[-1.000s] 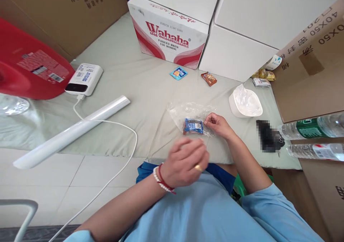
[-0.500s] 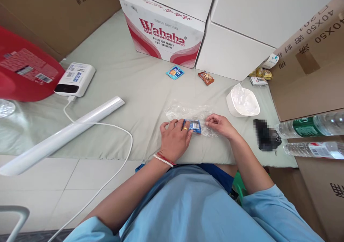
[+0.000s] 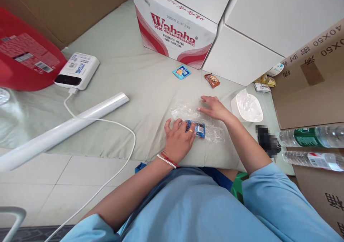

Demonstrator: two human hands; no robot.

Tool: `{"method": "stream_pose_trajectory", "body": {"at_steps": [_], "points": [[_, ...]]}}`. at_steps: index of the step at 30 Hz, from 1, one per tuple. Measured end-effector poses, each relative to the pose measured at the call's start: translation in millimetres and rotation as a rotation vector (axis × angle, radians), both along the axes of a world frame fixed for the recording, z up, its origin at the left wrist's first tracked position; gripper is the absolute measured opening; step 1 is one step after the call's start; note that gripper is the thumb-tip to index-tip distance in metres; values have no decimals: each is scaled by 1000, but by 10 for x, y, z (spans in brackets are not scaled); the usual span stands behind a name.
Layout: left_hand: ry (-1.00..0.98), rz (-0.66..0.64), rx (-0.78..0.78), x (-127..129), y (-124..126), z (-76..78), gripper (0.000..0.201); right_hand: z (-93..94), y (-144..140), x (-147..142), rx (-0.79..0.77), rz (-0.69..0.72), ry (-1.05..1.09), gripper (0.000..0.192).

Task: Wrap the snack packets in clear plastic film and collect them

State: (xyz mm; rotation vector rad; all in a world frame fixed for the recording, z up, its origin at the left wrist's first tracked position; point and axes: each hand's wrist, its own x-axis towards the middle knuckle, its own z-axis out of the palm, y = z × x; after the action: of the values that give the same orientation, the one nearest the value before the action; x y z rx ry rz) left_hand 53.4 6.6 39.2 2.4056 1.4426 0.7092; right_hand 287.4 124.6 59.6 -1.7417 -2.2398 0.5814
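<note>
A clear plastic bag [image 3: 215,131] lies on the grey-green cloth, with a blue snack packet [image 3: 198,129] inside it. My left hand [image 3: 178,139] presses flat on the bag's left part, fingers on the packet. Beyond the bag my right hand [image 3: 213,107] hovers over the cloth with fingers spread and holds nothing. Farther back lie a small blue packet [image 3: 181,71] and a brown packet [image 3: 212,80].
A white dish with plastic in it [image 3: 248,106] sits right of my right hand. Two water bottles [image 3: 309,137] lie at the right by cardboard boxes. A Wahaha carton [image 3: 176,27] stands behind. A white tube [image 3: 64,129], power bank [image 3: 77,70] and cable [image 3: 118,127] lie left.
My left hand came down onto the bag and packet. My right hand let go of the bag's right edge and moved away toward the back, fingers spreading.
</note>
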Motion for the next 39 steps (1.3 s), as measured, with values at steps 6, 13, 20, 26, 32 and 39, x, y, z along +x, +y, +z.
{"method": "stream_pose_trajectory", "body": {"at_steps": [6, 13, 20, 26, 32, 39], "points": [[34, 24, 3, -26, -14, -27, 33, -24, 341, -218, -428, 10, 154, 39], [42, 26, 8, -30, -30, -44, 33, 342, -10, -239, -206, 135, 239, 22], [-23, 37, -60, -100, -34, -98, 31, 367, -826, -433, 23, 412, 22, 23], [-210, 183, -166, -308, 103, -256, 29, -21, -1092, -475, 25, 380, -93, 37], [-176, 373, -244, -355, 348, -270, 45, 8, -1122, -570, -7, 329, -219, 50], [-537, 380, -384, -551, 463, -242, 16, 109, -1170, -591, -44, 255, -101, 44]]}}
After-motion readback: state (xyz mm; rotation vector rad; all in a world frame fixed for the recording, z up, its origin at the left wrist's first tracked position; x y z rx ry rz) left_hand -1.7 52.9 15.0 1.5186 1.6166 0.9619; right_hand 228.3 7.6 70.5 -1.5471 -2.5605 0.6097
